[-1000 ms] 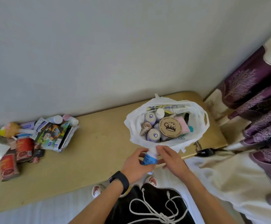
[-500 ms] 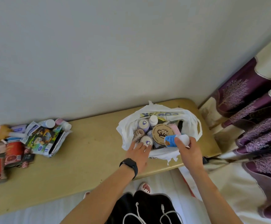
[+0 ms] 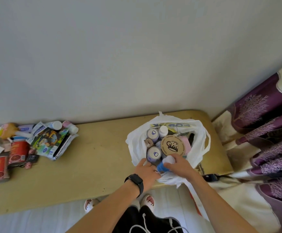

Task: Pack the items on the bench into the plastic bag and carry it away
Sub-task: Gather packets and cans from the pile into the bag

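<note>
Blue-labelled bottle is held in the grip of the right hand, white end toward 2 o'clock. The plastic bag mouth lies at 12 o'clock. The grip of the left hand at the rim cannot be determined.

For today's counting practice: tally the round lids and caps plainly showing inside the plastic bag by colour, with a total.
Pale purple lids: 2
Brown lid with mug drawing: 1
White caps: 2, one on the blue bottle the right hand grips
Total: 5
</note>
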Available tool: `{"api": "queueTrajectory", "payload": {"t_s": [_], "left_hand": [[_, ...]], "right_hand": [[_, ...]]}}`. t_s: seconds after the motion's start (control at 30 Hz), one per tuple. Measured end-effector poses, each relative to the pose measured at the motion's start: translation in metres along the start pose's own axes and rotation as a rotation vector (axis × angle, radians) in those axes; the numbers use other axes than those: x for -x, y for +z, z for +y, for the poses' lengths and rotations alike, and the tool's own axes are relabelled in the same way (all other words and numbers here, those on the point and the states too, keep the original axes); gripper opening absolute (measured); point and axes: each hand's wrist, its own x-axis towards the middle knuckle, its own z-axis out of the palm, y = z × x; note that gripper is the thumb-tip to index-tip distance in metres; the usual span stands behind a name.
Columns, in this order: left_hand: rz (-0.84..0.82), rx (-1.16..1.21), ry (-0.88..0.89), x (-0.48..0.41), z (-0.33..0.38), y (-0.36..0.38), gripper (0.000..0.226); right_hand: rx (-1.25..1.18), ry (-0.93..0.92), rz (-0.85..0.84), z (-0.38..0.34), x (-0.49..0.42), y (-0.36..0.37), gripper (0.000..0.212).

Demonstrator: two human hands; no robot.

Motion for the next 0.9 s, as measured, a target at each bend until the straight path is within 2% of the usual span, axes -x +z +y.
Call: {"api": "queueTrajectory", "payload": {"t_s": [0.07, 0.17, 0.23, 0.33, 0.43, 0.57, 0.63, 0.73, 0.83, 0.9], "left_hand": [[-0.006, 0.038, -0.008, 0.004, -0.002, -0.002, 0.041], [0.002, 0.047, -0.011, 0.007, -0.005, 0.001, 0.044], [0.033, 0.029, -0.028, 0.006, -0.008, 0.011, 0.044], [0.132, 0.029, -0.088, 0.008, -0.016, 0.025, 0.053], [0.260, 0.100, -0.166, 0.023, -0.027, 0.033, 0.066], [0.516, 0.274, -0.293, 0.062, -0.044, 0.059, 0.064], [0.488, 0.350, -0.404, 0.087, -0.053, 0.082, 0.066], [0.287, 0.522, -0.636, 0.130, -0.067, 0.122, 0.067], [0.106, 0.690, -0.809, 0.173, -0.086, 0.158, 0.068], [0.023, 0.780, -0.905, 0.199, -0.102, 0.179, 0.067]], "right_hand": [[-0.036, -0.016, -0.031, 0.010, -0.003, 0.005, 0.053], [0.174, 0.030, -0.083, 0.017, -0.008, 0.016, 0.060], [0.268, 0.087, -0.018, 0.012, 0.000, 0.017, 0.051], [0.301, 0.070, 0.118, 0.007, 0.013, 0.012, 0.037], [0.107, -0.012, 0.253, 0.008, 0.031, 0.014, 0.034], [-0.053, -0.227, 0.476, -0.004, 0.066, 0.036, 0.026], [-0.104, -0.296, 0.523, -0.019, 0.084, 0.055, 0.025], [-0.120, -0.317, 0.388, -0.046, 0.095, 0.089, 0.024], [-0.046, -0.332, 0.107, -0.083, 0.089, 0.129, 0.023], [0.103, -0.364, -0.055, -0.109, 0.078, 0.159, 0.025]]}}
